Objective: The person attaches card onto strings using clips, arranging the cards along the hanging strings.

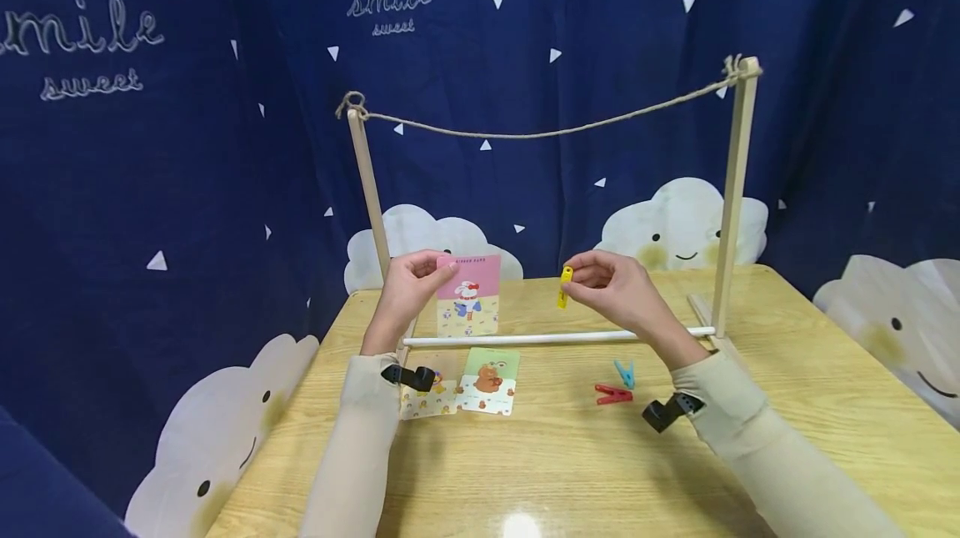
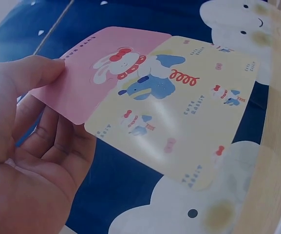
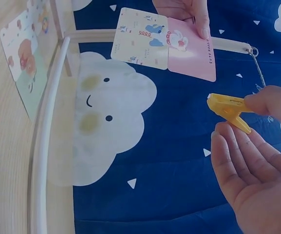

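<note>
Between thumb and fingers, my left hand [image 1: 411, 292] pinches a pink and yellow rabbit card [image 1: 472, 296] by its upper left corner. The left wrist view shows the card [image 2: 150, 97] whole, its printed side towards the camera. My right hand [image 1: 615, 288] pinches a yellow clothespin [image 1: 564, 286] by its legs; in the right wrist view the clothespin [image 3: 228, 108] has its nose pointing away from the thumb. Card and clothespin are apart, both below a twine line [image 1: 517, 136] that sags between two wooden posts.
A green bear card [image 1: 489, 384] and a yellow-patterned card [image 1: 431, 400] lie on the table [image 1: 525, 463]. To the right lie a red clothespin [image 1: 613, 394] and a blue clothespin [image 1: 625, 374]. A white bar [image 1: 555, 339] joins the left post [image 1: 369, 188] and right post [image 1: 735, 196] low down.
</note>
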Action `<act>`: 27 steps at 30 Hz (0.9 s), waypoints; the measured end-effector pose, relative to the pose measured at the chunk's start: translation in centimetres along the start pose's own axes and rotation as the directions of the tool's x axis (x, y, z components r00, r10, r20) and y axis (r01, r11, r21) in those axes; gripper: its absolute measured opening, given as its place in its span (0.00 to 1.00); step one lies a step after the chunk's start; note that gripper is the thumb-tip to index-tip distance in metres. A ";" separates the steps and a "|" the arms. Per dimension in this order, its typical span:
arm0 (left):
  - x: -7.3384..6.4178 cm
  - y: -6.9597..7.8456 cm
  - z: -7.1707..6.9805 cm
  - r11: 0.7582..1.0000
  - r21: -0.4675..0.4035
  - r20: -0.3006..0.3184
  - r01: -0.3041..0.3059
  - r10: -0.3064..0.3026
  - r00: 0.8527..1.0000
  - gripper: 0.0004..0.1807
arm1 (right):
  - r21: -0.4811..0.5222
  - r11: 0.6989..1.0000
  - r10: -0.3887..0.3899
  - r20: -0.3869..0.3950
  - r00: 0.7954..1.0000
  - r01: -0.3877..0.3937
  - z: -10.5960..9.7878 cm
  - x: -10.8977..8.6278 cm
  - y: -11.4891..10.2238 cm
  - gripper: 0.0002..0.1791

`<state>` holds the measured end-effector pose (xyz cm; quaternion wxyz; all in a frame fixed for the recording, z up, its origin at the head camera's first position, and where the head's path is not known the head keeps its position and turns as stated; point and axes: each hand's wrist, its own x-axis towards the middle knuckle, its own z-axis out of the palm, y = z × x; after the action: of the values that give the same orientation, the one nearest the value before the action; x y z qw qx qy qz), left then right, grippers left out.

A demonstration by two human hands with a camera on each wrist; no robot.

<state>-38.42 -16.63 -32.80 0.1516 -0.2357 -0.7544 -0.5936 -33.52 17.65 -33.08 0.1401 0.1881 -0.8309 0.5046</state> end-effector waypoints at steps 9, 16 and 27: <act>0.4 0.9 -0.2 1.000 -0.007 0.001 -0.002 0.002 1.000 0.14 | -0.012 1.000 0.004 -0.005 1.000 -0.004 0.0 0.3 -0.6 0.20; 0.5 1.0 -0.4 1.000 -0.004 0.004 -0.007 0.007 1.000 0.11 | -0.015 1.000 0.013 -0.001 1.000 -0.013 0.0 0.3 -0.8 0.20; 0.5 0.5 -0.6 1.000 0.010 0.006 -0.001 0.001 1.000 0.14 | -0.014 1.000 0.009 0.006 1.000 -0.009 0.2 0.6 -1.3 0.18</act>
<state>-38.55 -16.98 -31.97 0.1507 -0.2372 -0.7576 -0.5891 -33.42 16.81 -31.91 0.1366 0.1848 -0.8356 0.4990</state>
